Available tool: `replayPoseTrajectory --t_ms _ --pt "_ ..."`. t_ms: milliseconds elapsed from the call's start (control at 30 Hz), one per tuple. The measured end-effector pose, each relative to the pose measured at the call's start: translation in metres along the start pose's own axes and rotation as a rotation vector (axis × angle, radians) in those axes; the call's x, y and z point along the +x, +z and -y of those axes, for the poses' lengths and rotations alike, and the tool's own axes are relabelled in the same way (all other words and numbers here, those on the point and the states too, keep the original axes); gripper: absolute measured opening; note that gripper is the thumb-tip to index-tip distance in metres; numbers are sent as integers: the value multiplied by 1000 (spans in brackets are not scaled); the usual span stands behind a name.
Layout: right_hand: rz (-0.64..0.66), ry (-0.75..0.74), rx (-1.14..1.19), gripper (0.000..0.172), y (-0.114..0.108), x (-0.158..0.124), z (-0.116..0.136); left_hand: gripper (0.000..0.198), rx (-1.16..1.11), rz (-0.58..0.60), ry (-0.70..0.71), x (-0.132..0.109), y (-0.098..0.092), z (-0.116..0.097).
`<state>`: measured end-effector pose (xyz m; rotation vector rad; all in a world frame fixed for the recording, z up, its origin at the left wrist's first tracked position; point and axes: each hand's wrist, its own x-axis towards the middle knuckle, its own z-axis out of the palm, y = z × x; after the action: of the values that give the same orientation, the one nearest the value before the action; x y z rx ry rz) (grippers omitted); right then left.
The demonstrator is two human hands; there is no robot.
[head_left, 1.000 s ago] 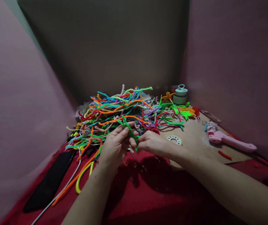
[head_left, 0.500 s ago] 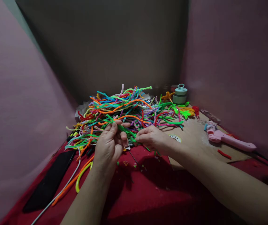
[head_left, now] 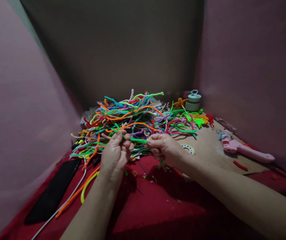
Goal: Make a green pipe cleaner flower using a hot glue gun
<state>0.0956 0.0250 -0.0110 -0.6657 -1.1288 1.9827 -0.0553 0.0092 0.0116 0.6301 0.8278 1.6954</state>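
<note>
So both hands are up in front of the big heap; the left hand (head_left: 115,152) is curled in, fingers pressed together with thumb and fingertips pinching one end of a green pipe cleaner (head_left: 137,140); the right hand (head_left: 164,149) is closed the same way, pinching the other end; the stretch between the two hands runs nearly level, just above the red cloth (head_left: 158,206) and right at the near edge of the pile; a bit of green also hangs below the right hand, can't tell if it's the same piece.

Counting stuff: two hands, both the person's own; one pipe cleaner held; the pile of pipe cleaners (head_left: 135,116) is way too tangled to count, orange, green, blue, purple, red, all mixed; one pink glue gun (head_left: 243,148) lying on the cardboard sheet (head_left: 210,150) off to the right, well apart from the hands; one small white ring (head_left: 188,148) on that cardboard, just beside the right wrist; one pale green round container (head_left: 193,101) at the back by the wall; one black phone (head_left: 54,191) flat on the cloth at the left, with one white cable (head_left: 69,200) running past it; a loose yellow-green pipe cleaner (head_left: 89,186) curves near the left forearm.
</note>
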Motion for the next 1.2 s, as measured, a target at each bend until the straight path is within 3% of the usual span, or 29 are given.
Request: replayPoseTrajectory --t_ms 300,533,767,933,1033,1200 --pt "41 87 33 13 14 -6 -6 25 -128 21 55 -6 -1 -14" --pt "-17 -36 -115 14 20 -12 -3 22 -95 16 97 -6 1 -17" --pt "-36 -54 -95 19 17 -11 -1 13 -60 166 94 -7 0 -16" --pt "-4 -46 18 19 12 -8 1 22 236 288 -23 -16 2 -8" --pt "17 -42 42 18 8 -7 0 16 520 328 16 -20 3 0" --pt "100 17 31 17 4 -8 2 13 564 220 110 -18 1 6"
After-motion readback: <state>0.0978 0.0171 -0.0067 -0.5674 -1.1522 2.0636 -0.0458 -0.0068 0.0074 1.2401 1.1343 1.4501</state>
